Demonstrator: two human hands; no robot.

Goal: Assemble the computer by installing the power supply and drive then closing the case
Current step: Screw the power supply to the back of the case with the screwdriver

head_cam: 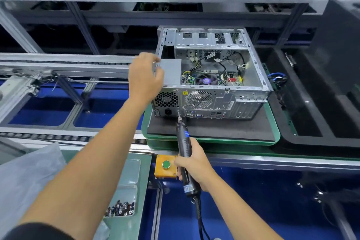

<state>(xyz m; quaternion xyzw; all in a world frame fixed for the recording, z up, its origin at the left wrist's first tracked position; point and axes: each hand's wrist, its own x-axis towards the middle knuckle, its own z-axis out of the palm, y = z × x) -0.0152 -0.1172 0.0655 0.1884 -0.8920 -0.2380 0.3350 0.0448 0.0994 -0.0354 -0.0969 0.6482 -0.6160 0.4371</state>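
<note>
With the power supply [171, 70] seated in the rear corner of the open case [259, 68] and steadied by the left hand [145, 78], the electric screwdriver [184, 150] was gripped by the right hand [192, 163], and a slipped bit was judged likely if the unit shifted.

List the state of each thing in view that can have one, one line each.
computer case: side open, panel off, lying on the pallet.
power supply: seated in the rear corner.
electric screwdriver: bit tip against the case's rear panel.
left hand: gripping the case corner by the power supply.
right hand: gripping the screwdriver.
green button: untouched.
</note>
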